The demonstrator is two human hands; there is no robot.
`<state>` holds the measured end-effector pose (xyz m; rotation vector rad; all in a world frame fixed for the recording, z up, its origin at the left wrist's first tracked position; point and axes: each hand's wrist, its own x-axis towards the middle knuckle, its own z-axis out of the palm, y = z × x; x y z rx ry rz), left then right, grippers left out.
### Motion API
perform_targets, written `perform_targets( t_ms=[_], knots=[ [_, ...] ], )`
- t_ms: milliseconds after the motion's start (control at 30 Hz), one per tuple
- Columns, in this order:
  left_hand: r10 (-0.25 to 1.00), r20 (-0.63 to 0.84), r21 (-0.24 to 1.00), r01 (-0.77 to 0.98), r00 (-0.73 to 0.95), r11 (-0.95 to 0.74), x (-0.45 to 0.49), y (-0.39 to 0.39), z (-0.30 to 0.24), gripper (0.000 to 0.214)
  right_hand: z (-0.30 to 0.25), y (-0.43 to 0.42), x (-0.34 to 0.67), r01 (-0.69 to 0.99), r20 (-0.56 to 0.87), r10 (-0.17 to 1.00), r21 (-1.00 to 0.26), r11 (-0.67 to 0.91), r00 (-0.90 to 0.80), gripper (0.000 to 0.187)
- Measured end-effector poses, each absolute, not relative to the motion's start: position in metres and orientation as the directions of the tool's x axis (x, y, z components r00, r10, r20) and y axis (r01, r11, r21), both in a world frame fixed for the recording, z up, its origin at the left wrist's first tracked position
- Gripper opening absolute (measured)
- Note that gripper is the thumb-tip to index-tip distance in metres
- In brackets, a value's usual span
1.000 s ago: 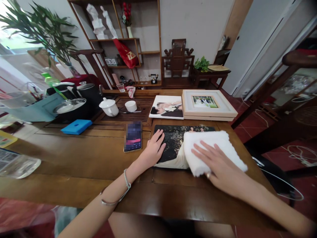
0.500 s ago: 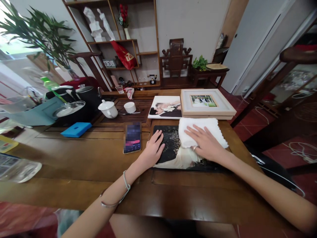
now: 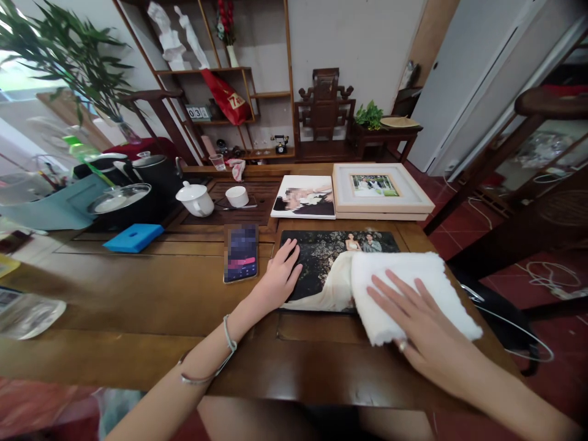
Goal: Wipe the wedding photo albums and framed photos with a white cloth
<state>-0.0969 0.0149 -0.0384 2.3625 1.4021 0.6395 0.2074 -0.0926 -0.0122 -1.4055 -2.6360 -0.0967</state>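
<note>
Both hands lie flat, fingers spread and gripping nothing: left hand (image 3: 280,277) on the left edge of a dark photo panel (image 3: 316,260) right of centre, right hand (image 3: 420,318) atop a white towel (image 3: 367,285) that hides the panel's lower right. At the far left, a pale blue bin (image 3: 73,203), cut off by the frame, holds slender items too blurred to name. Next, a black pan's glass lid (image 3: 120,198) obscures its contents; a white lidded teapot (image 3: 195,202) conceals its own. Beside it, the white cup's (image 3: 237,197) inside is unclear.
</note>
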Motion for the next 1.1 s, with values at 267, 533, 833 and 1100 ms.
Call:
perform_targets(
  t_ms=[267,533,833,1100],
  knots=[
    [0.884,0.198,0.48,0.744,0.424,-0.464,-0.097,0.015,-0.036,0.046,-0.004,-0.06,0.18,0.797,0.069,0.801,-0.074,0.599,-0.595,0.085],
    [0.888,0.183,0.481,0.749,0.423,-0.456,-0.097,0.014,-0.033,0.046,-0.004,0.033,0.213,0.901,0.11,0.905,-0.098,0.422,-0.412,0.066],
    [0.894,0.176,0.487,0.752,0.412,-0.443,-0.095,0.014,-0.035,0.046,-0.013,-0.079,0.224,0.877,0.156,0.869,-0.028,0.479,-0.47,0.076],
    [0.89,0.179,0.488,0.747,0.42,-0.451,-0.097,0.016,-0.037,0.047,-0.008,-0.079,0.222,0.854,0.123,0.853,-0.062,0.517,-0.508,0.075]
  ],
)
